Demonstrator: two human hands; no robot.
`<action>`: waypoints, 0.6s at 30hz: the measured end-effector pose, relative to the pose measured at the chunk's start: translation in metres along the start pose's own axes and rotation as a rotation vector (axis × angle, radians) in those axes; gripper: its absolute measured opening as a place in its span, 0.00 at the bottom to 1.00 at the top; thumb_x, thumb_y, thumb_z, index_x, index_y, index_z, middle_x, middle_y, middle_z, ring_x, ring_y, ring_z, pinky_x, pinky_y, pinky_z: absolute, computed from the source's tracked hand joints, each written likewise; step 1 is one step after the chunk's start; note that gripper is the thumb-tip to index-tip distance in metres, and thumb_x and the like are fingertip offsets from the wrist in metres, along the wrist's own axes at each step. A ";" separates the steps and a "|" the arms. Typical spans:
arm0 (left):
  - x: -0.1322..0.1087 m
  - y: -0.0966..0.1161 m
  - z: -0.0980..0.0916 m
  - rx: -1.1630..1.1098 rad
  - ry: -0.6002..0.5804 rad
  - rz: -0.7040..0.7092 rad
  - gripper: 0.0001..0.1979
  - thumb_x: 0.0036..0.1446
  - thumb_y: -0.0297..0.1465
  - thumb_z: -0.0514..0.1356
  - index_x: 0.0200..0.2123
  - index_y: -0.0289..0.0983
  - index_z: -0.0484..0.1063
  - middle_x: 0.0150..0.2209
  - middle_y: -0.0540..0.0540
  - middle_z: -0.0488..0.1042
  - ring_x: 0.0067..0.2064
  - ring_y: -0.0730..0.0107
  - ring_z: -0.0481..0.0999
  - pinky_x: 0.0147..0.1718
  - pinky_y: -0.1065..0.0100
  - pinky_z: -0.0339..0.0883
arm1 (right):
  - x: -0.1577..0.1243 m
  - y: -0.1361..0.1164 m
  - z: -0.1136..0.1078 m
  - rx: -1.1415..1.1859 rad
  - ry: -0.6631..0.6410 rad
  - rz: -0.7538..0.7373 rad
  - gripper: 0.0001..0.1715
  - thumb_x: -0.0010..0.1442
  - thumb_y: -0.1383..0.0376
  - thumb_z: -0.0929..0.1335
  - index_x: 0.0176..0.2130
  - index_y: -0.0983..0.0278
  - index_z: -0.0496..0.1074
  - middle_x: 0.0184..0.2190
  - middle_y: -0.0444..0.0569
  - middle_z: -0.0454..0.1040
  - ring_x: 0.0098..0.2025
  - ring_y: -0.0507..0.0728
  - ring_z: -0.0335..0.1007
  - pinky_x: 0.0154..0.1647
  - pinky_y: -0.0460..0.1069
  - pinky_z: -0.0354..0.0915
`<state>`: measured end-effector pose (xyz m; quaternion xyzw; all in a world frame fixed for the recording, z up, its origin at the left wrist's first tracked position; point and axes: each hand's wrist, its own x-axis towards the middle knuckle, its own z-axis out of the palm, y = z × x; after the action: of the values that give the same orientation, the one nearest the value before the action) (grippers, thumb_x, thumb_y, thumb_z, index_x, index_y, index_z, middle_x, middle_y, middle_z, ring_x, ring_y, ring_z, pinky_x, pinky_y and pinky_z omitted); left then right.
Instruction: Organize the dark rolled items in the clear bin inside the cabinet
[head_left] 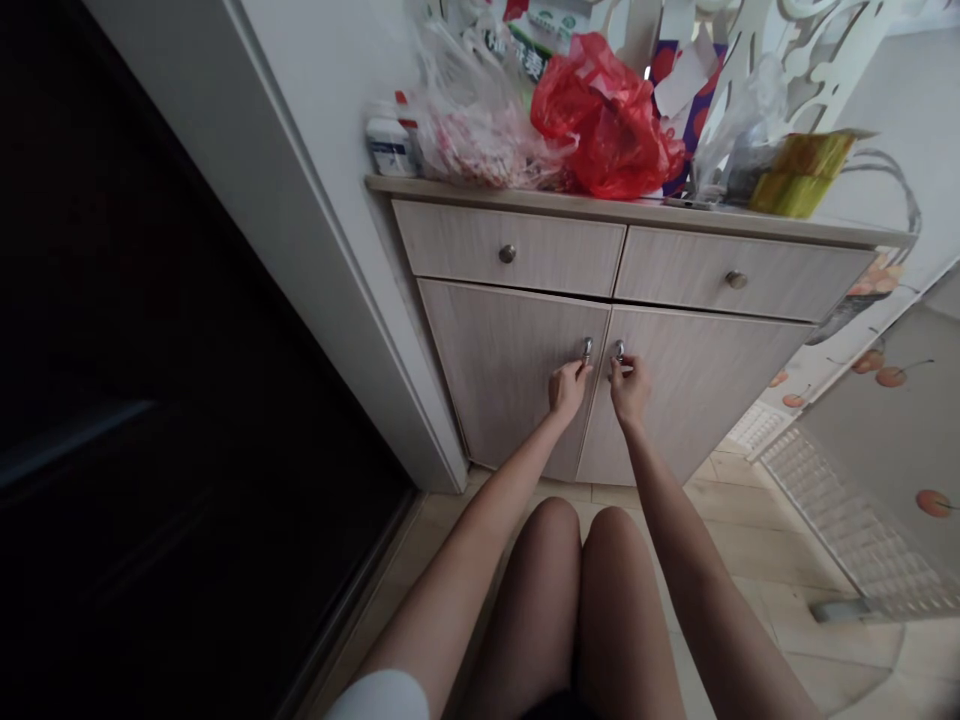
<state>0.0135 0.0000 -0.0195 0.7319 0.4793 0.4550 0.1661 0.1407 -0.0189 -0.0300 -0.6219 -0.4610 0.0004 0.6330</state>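
In front of my knees stands a pale wood-grain cabinet (495, 360) with two doors below two drawers. My left hand (568, 388) is closed on the metal handle (588, 346) of the left door. On the right door, the fingers of my right hand (630, 388) pinch the matching handle (619, 348). Both doors look closed, with a thin seam between them. The lower ends of the handles are hidden by my fingers. Each drawer carries a round metal knob, one on the left drawer (508, 254) and one on the right (736, 280).
The cabinet top holds a white bottle (390, 145), a clear plastic bag (480, 130), a red plastic bag (604, 120) and a yellow-green box (801, 180). A dark door (150, 420) is at left. At right stands a cherry-patterned panel (885, 420) above pale floor tiles (742, 510).
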 end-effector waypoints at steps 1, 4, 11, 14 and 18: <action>0.001 0.000 0.001 0.001 0.001 -0.001 0.11 0.65 0.32 0.58 0.36 0.34 0.79 0.34 0.42 0.79 0.34 0.67 0.74 0.35 0.71 0.58 | 0.001 0.000 0.001 0.002 0.003 0.002 0.30 0.62 0.43 0.61 0.40 0.66 0.72 0.34 0.53 0.76 0.30 0.55 0.70 0.37 0.50 0.63; 0.004 -0.001 0.005 0.011 0.007 -0.006 0.11 0.65 0.31 0.58 0.37 0.34 0.79 0.35 0.41 0.80 0.35 0.66 0.75 0.35 0.70 0.59 | 0.004 0.000 0.004 0.007 0.000 0.016 0.30 0.62 0.43 0.61 0.39 0.66 0.71 0.34 0.53 0.76 0.29 0.55 0.70 0.36 0.50 0.62; 0.012 0.001 0.009 0.037 0.007 -0.018 0.11 0.66 0.31 0.57 0.38 0.35 0.79 0.36 0.41 0.80 0.35 0.65 0.75 0.36 0.70 0.60 | 0.014 0.003 0.009 0.020 -0.014 0.006 0.27 0.61 0.44 0.63 0.38 0.65 0.71 0.32 0.53 0.76 0.29 0.56 0.69 0.35 0.51 0.63; 0.015 0.002 0.010 0.050 0.007 -0.033 0.11 0.66 0.31 0.57 0.38 0.34 0.79 0.36 0.41 0.80 0.36 0.65 0.75 0.37 0.70 0.60 | 0.017 0.003 0.012 0.053 -0.039 0.003 0.24 0.61 0.47 0.63 0.38 0.65 0.71 0.33 0.53 0.76 0.30 0.56 0.69 0.35 0.51 0.63; 0.017 0.003 0.012 0.045 0.009 -0.038 0.11 0.66 0.31 0.56 0.40 0.34 0.79 0.37 0.40 0.80 0.37 0.64 0.75 0.38 0.69 0.61 | 0.017 0.002 0.015 0.063 -0.039 0.014 0.21 0.61 0.50 0.63 0.38 0.65 0.70 0.35 0.53 0.75 0.31 0.56 0.69 0.38 0.51 0.64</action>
<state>0.0271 0.0157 -0.0152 0.7241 0.5040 0.4442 0.1561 0.1433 0.0031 -0.0242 -0.6047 -0.4685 0.0315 0.6433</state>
